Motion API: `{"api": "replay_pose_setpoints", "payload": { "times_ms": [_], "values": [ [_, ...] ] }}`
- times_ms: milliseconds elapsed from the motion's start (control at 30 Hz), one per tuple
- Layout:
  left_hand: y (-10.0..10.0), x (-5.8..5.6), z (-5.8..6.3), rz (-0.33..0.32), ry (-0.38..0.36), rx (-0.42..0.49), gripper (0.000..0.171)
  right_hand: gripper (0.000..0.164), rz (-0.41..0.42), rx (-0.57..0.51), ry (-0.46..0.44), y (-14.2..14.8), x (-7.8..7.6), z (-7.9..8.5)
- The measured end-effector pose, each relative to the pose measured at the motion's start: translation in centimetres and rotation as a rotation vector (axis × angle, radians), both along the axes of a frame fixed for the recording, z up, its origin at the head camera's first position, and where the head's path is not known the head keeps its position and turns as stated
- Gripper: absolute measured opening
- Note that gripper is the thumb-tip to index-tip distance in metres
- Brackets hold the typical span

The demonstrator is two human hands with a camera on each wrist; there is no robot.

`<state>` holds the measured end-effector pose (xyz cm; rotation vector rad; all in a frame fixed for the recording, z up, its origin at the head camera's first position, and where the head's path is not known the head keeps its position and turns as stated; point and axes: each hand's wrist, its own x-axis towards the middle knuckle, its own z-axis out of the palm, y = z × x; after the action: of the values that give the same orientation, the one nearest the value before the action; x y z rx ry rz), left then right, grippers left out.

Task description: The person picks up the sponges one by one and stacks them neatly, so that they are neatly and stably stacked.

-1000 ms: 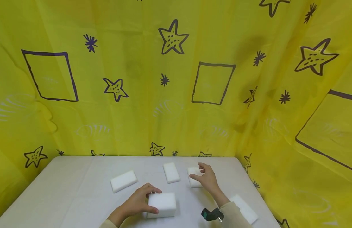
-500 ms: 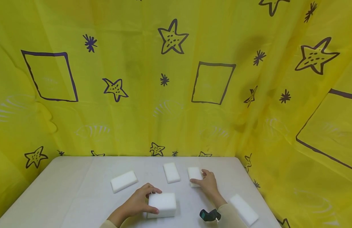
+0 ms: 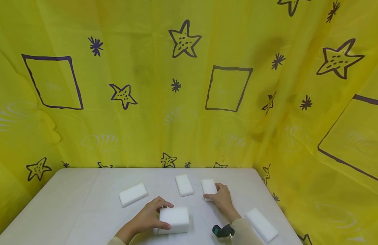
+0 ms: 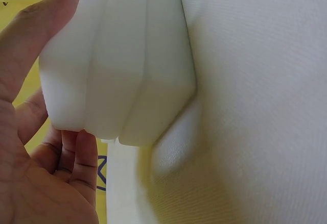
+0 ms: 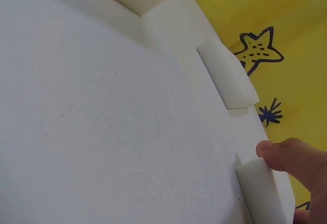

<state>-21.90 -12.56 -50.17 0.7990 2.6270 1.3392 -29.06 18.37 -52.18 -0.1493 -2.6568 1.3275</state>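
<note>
White foam sponges in block shape lie on a table. My left hand (image 3: 150, 216) grips a stack of white sponges (image 3: 176, 217) at the near middle, thumb on the near side and fingers on the far side. Three layers of the stack (image 4: 117, 81) show in the left wrist view. Toward the back right, my right hand (image 3: 223, 200) pinches a single white sponge (image 3: 208, 186). In the right wrist view its thumb (image 5: 294, 157) presses an edge of that sponge (image 5: 263, 191), which sits at the table surface; most of the other fingers are hidden.
One loose sponge (image 3: 133, 195) lies at the left, another (image 3: 184, 185) at the back middle, a third (image 3: 261, 225) near the right edge beside my sleeve. The table (image 3: 85, 217) has a white cover. A yellow curtain (image 3: 146, 136) with starfish drawings hangs behind and to the right.
From hovering over the back right sponge with spread fingers, my right hand has come down and closed on it. The left hand and its stack have stayed put.
</note>
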Motion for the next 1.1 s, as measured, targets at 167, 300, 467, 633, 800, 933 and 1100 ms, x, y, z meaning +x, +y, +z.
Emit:
{"api": "replay_pose_setpoints", "payload": {
  "times_ms": [167,300,467,633,800,933,1100],
  "values": [
    [-0.05,0.02,-0.02,-0.005,0.003,0.002,0.057,0.074,-0.004,-0.008,-0.013,-0.26,0.17,0.22],
    [-0.07,0.02,0.00,-0.005,0.009,-0.001,0.057,0.073,-0.003,0.008,-0.004,-0.42,0.21,0.36],
    [-0.08,0.00,0.00,-0.005,0.009,-0.003,0.058,0.073,0.001,0.040,0.000,-0.53,0.22,0.55],
    [-0.08,-0.03,-0.06,-0.004,0.009,-0.006,0.058,0.073,-0.002,0.053,-0.012,-0.67,0.27,0.73],
    [-0.05,-0.05,-0.01,-0.004,0.005,-0.004,0.058,0.071,-0.009,0.063,-0.017,-0.84,0.33,0.82],
    [-0.08,-0.02,-0.02,-0.006,0.006,-0.002,0.058,0.070,-0.004,0.073,-0.021,-0.81,0.36,0.82],
    [-0.14,0.00,-0.06,-0.008,0.016,0.000,0.058,0.071,0.001,0.089,-0.020,-0.61,0.41,0.90]
  ]
}}
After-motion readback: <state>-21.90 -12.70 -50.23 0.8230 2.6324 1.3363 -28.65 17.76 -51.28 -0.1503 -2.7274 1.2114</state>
